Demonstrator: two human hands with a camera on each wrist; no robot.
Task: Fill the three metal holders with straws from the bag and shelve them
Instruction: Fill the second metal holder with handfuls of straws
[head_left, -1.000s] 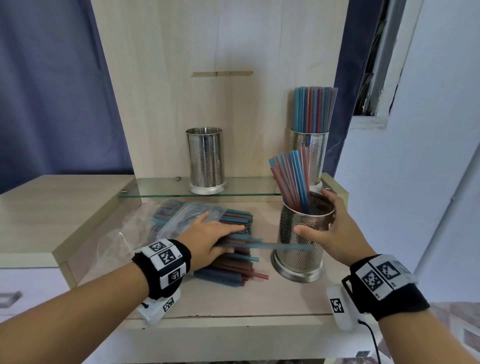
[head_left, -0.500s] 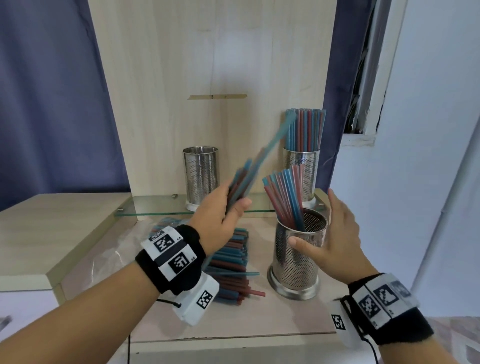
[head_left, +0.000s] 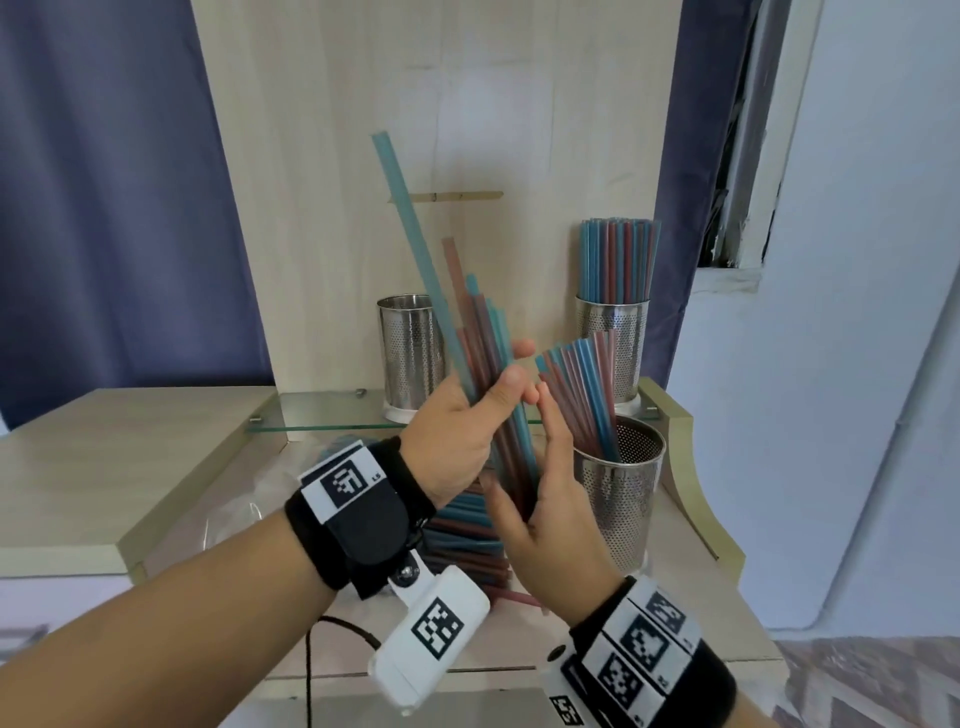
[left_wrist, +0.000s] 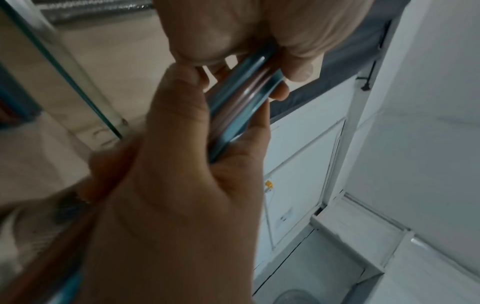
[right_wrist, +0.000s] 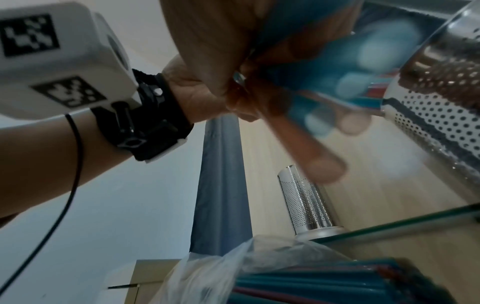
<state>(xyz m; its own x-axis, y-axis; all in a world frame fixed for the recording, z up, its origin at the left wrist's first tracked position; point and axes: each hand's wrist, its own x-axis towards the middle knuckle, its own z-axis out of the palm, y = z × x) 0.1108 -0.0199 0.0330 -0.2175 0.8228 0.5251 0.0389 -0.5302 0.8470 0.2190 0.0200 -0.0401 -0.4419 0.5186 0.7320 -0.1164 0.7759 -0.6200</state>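
Straws (head_left: 483, 364), blue and reddish, uneven bundle gripped by left hand (head_left: 457, 441), seemingly cupped by right hand (head_left: 545, 514).

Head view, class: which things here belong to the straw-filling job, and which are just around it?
Belongs to the job:
- straw bundle gripped by left hand, right hand at its lower end
- part-filled holder
- full holder and empty holder on glass shelf
- loose straws by the bag

Just around:
- blue curtain
- white wall
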